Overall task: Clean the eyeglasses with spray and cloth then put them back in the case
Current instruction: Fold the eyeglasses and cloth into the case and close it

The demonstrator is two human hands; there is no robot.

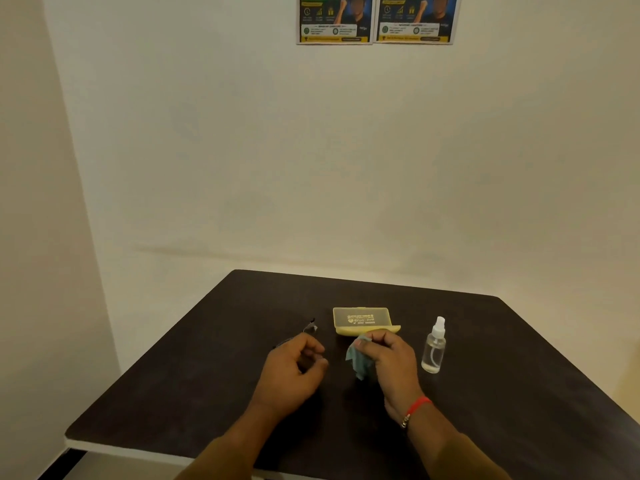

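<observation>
Dark-framed eyeglasses (309,327) lie on the dark table (207,393), partly hidden behind my left hand (294,368), whose fingers are curled at the near end of the frame. Whether that hand grips the frame is unclear. My right hand (391,362) is shut on a crumpled pale blue cloth (358,358) just in front of the yellow case (363,320), which stands open with its translucent lid up. A clear spray bottle (434,346) with a white nozzle stands upright to the right of my right hand, apart from it.
The table's far edge runs close to a cream wall (311,168); its left edge drops off near a side wall. Two posters (377,19) hang high on the wall. A red thread and a beaded bracelet sit on my right wrist (415,407).
</observation>
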